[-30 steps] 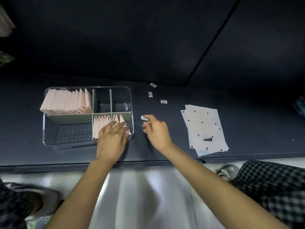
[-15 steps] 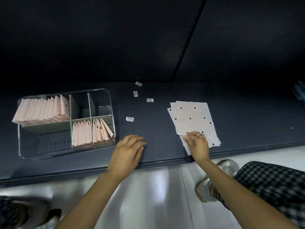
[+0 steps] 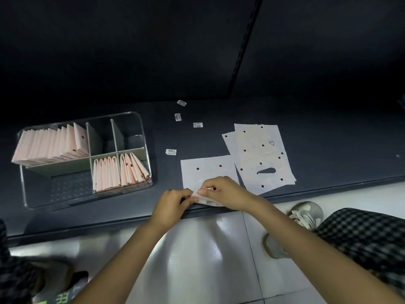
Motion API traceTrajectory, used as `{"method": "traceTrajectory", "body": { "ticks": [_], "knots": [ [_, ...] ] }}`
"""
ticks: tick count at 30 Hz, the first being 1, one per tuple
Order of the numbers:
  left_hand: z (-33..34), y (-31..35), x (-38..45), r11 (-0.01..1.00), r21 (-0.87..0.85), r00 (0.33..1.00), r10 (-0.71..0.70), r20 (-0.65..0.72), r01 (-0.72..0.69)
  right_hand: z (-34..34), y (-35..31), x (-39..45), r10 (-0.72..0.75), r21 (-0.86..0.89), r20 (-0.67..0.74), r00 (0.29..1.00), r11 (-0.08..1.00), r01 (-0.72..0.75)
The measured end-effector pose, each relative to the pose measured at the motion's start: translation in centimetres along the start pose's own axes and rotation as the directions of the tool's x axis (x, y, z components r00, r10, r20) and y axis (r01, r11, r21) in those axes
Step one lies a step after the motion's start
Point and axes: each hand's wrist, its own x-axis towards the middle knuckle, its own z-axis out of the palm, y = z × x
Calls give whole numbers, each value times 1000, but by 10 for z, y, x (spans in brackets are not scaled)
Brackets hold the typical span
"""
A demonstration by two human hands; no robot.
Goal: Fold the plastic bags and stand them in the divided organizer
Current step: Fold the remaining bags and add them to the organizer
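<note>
Shelf (image 3: pixel 328 137), one dark flat surface, is carrying everything here. One clear divided organizer (image 3: pixel 140 132) is sitting on its left part. Inside it, three groups of folded pink bags are standing on edge: a long row (image 3: pixel 50 143) is filling the back-left compartment, five bags (image 3: pixel 106 172) are standing in the front-middle compartment, and about four (image 3: pixel 132 168) are leaning in the front-right one. Two back compartments and the front-left one are holding no bags. One loose stack of flat bags (image 3: pixel 260 154), dotted with holes, is lying on the right part of the shelf; the count of sheets in it cannot be told. One single flat bag (image 3: pixel 206 172) is lying between the stack and the organizer, at the shelf's front edge, its right edge touching the stack. Four small white labels (image 3: pixel 171 152) are lying scattered behind it.

The left hand (image 3: pixel 173 205) and the right hand (image 3: pixel 223 191) are both pinching the near edge of the single bag with curled fingers, close together, and are lifting that edge off the shelf.
</note>
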Motion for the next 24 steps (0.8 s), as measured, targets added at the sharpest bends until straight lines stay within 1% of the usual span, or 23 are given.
{"method": "traceTrajectory", "body": {
  "ticks": [2, 4, 7, 9, 11, 12, 13, 15, 16, 17, 18, 19, 20, 21, 22, 24],
  "knots": [
    [-1, -8, -1, 990, -120, 998, -69, 1, 69, -12, -1, 1, 23, 60, 58, 998, 998, -26],
    [-4, -11, -2, 949, -275, 988, -150, 33, 153, -33, 2, -1, 45, 119, 98, 994, 991, -56],
    [-4, -12, 1, 805, -526, 955, -293, 49, 274, -65, 12, -6, 96, 151, 98, 991, 982, -110],
    [-2, -12, 3, 738, -596, 928, -372, 31, 316, -68, 22, -2, 133, 231, -4, 991, 964, -129],
    [0, -13, 4, 737, -592, 913, -408, -5, 326, -62, 28, 9, 202, 262, -160, 966, 952, -156],
    [1, -12, 5, 763, -564, 913, -406, -40, 314, -57, 31, 16, 237, 234, -219, 947, 955, -185],
    [2, -11, 4, 815, -499, 911, -396, -111, 294, -53, 32, 23, 263, 207, -253, 931, 955, -213],
    [4, -6, 2, 931, -272, 885, -328, -331, 244, -47, 33, 34, 303, 135, -283, 910, 952, -274],
    [5, -2, 0, 968, -150, 868, -245, -431, 199, -45, 36, 39, 322, 109, -298, 899, 947, -303],
    [6, 2, -2, 991, -27, 869, -130, -477, 133, -43, 38, 43, 335, 92, -310, 890, 942, -323],
    [7, 6, -4, 995, 92, 887, -2, -461, 50, -42, 39, 46, 348, 78, -321, 881, 936, -342],
    [10, 9, -7, 980, 196, 909, 117, -401, -39, -41, 40, 48, 357, 69, -337, 871, 932, -355],
    [15, 10, -9, 953, 280, 921, 212, -326, -120, -40, 41, 50, 361, 57, -351, 864, 929, -365],
    [20, 10, -11, 923, 340, 929, 276, -248, -183, -40, 42, 51, 366, 49, -361, 858, 926, -374],
    [26, 9, -13, 897, 384, 942, 298, -156, -220, -39, 42, 53, 370, 46, -368, 853, 923, -381],
    [36, 2, -18, 838, 491, 967, 250, 42, -238, -38, 43, 54, 371, 41, -386, 845, 921, -386]
  ]
}}
